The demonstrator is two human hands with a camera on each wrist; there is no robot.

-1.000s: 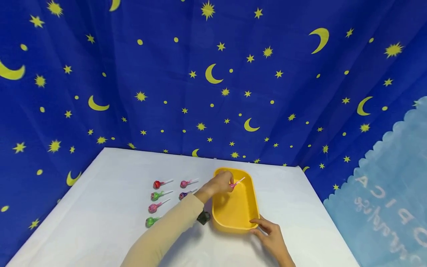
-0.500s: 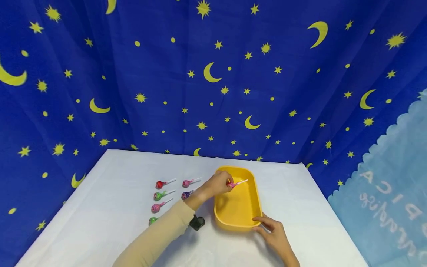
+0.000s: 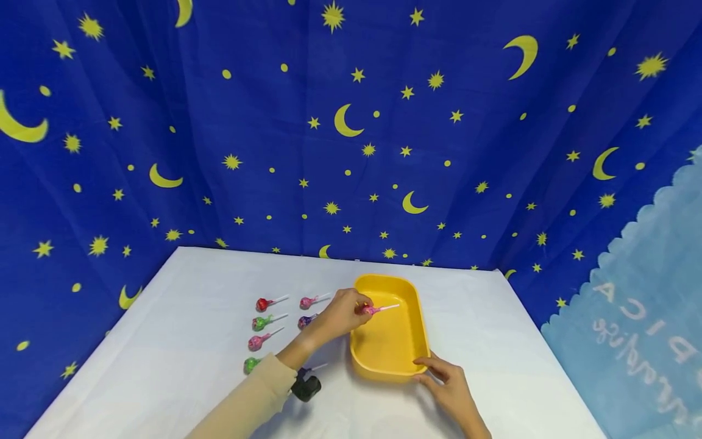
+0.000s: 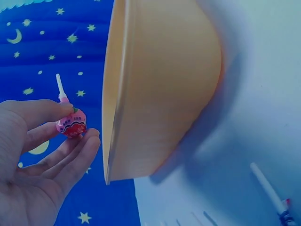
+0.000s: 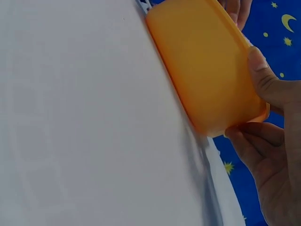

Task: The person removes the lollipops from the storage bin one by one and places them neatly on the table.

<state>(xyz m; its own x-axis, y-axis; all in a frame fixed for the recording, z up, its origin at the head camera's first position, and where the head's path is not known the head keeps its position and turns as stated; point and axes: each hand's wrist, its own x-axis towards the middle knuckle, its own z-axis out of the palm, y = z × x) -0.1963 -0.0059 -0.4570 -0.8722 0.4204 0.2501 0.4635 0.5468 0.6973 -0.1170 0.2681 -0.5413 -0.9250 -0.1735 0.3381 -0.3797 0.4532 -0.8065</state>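
In the head view my left hand (image 3: 341,317) is over the left rim of a yellow plastic tub (image 3: 421,317), pinching a pink-wrapped lollipop (image 3: 370,310) by its candy end. The white stick points right over the tub. Thumb and fingers hold the lollipop (image 4: 72,123) beside the tub's rim in the left wrist view. My right hand (image 3: 451,390) grips the tub's near right corner. From the right wrist view, the thumb lies on the rim and the fingers touch the wall of the tub (image 5: 202,66). The part of the tub floor below the left hand is hidden.
Left of the tub lie several lollipops on the white table, among them a red one (image 3: 263,304), a green one (image 3: 260,322) and a purple one (image 3: 305,321). A black wrist camera (image 3: 306,386) hangs off the left wrist. A blue starry cloth (image 3: 274,122) stands behind.
My left hand, still pinching the pink lollipop, has drawn back left and slightly nearer, from over the tub's inside to its left rim. My right hand keeps its grip on the tub's corner.
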